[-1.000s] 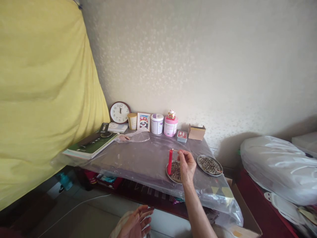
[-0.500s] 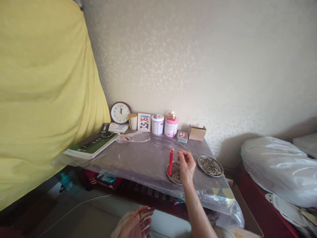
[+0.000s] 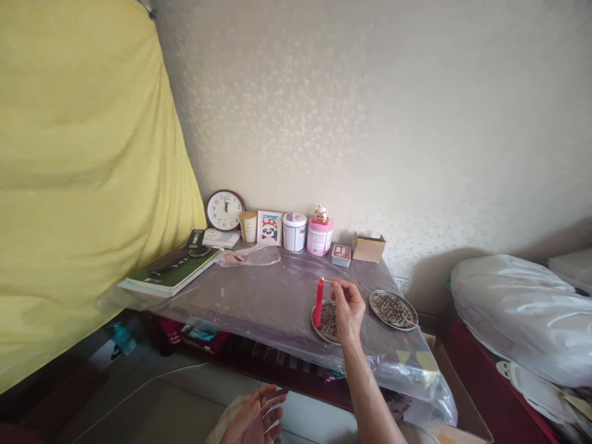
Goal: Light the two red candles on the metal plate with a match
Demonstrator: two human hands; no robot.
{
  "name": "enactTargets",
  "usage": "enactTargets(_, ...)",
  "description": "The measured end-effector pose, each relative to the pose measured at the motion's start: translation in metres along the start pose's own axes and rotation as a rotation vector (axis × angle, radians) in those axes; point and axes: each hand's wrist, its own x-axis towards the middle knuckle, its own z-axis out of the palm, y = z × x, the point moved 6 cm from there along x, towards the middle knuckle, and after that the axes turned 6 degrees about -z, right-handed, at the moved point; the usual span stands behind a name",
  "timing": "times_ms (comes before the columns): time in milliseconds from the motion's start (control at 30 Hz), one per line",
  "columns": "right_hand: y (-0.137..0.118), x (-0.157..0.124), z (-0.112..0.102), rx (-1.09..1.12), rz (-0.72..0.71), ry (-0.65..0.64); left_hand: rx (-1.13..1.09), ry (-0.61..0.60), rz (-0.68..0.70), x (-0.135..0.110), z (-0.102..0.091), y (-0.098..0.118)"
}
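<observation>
Head camera view showed a red candle (image 3: 319, 303) standing upright, or nearly so, on a round speckled plate (image 3: 321, 337) on the plastic-covered tabletop (image 3: 272, 296). The right hand (image 3: 350, 305), just to the right of the candle, pinched a thin matchlike stick (image 3: 327, 280) between thumb and fingertips, its far end at the candle's top, seemingly touching the wick. The left hand (image 3: 259, 413) hung below and to the left of the candle, past the tabletop's front edge, its fingers loosely parted around nothing that could be made out.

As judged from how things lay, the candle's placing was done: it stood without being held. Bringing the stick to its top was also done, and that contact looked to be the step in hand. No distinct flame could be made out, so whether the wick had caught could not be told. Parting the stick from the candle was not yet done. To the candle's right, a second plate (image 3: 398, 328) lay well apart from the contact.
</observation>
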Motion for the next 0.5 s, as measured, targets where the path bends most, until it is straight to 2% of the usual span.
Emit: enactTargets(500, -0.0044, -0.0008, 0.0008, 0.023, 0.004, 0.007, 0.01, -0.028, -0.002, 0.0035, -0.0091, -0.0025)
